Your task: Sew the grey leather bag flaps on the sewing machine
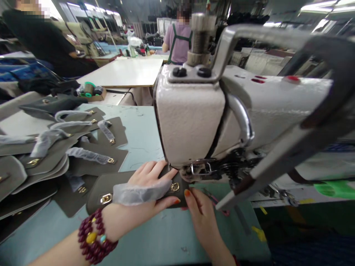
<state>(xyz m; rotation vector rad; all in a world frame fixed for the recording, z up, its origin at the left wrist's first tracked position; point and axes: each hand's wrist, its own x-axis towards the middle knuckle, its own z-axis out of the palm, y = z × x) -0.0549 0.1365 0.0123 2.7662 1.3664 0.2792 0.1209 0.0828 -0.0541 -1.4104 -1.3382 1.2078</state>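
Observation:
A dark olive leather piece [104, 188] with gold clasps and a plastic-wrapped strap [133, 194] lies on the pale blue table under the head of a white sewing machine [194, 118]. My left hand [149, 184] lies flat on the piece, fingers stretched toward the needle area, thumb along its near edge. A bead bracelet [94, 236] circles that wrist. My right hand [201, 214] rests beside the piece's right end, thumb tip touching its edge below the presser foot [194, 171]; its other fingers are hidden.
A heap of similar olive pieces [55, 155] with wrapped straps covers the table's left side. Thread spools [90, 90] sit in a small box behind. A white table [127, 72] stands further back, with two people working beyond it.

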